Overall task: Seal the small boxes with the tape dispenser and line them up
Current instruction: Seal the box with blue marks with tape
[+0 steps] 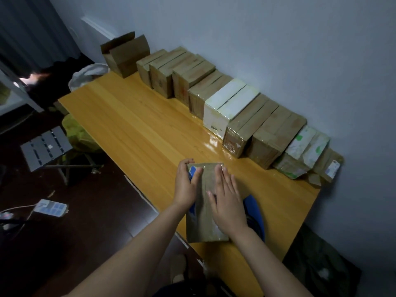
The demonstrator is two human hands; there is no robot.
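Observation:
A brown cardboard box [203, 213] with clear tape over its top lies near the front edge of the wooden table [137, 125]. My left hand [185, 185] grips the box's left side near the far corner, partly covering a blue mark. My right hand [228, 202] lies flat on the box top with its fingers spread. A blue tape dispenser [255, 213] rests on the table just right of the box, partly hidden behind my right hand. A row of taped boxes [216, 97], brown and white, stands along the wall.
An open brown box [125, 54] stands at the far end of the row. A white bag [89, 75] sits beyond the table's far corner. Left of the table on the dark floor are a grey folding stool [46, 147] and a power strip [51, 207].

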